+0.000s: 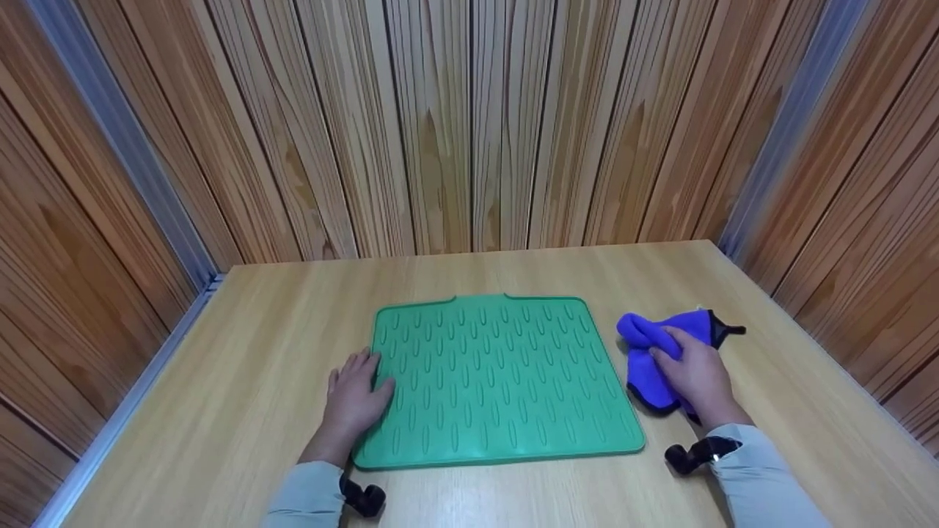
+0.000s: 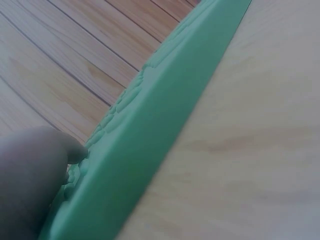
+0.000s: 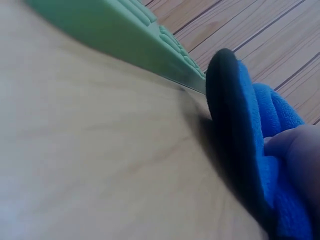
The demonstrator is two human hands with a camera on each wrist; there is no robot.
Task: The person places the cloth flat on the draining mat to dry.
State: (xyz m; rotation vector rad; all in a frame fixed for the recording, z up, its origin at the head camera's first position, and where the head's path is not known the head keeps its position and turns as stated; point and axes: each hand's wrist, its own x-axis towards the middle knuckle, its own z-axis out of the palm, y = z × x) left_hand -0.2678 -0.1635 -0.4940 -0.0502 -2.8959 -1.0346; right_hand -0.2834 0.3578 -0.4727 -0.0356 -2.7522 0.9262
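"Green mat (image 1: 499, 381), flat on the bench (image 1: 242, 381). Which step is in hand?"

"Reads as preparation: mat being steadied on one side, blue cloth (image 1: 647, 372) gathered on the other. Next move probably calls for a firm hold on the cloth and a shift leftward over the mat's raised ribs, with light pressure from the left so nothing slides."

"State of the hands?"

"Left hand (image 1: 356, 396): fingers loosely extended at the mat's left edge, thumb (image 2: 37, 170) on its upper face, wrapped round nothing. Right hand (image 1: 697, 374): pinching bunched cloth between thumb and fingers."

"Layout?"

"Mat lies between the hands, touched by the left one only. Cloth sits under and ahead of the right hand, just beside the mat; whether those two touch, cannot tell. Its black tab (image 1: 725, 330) points away beyond the right hand, on the outer side."
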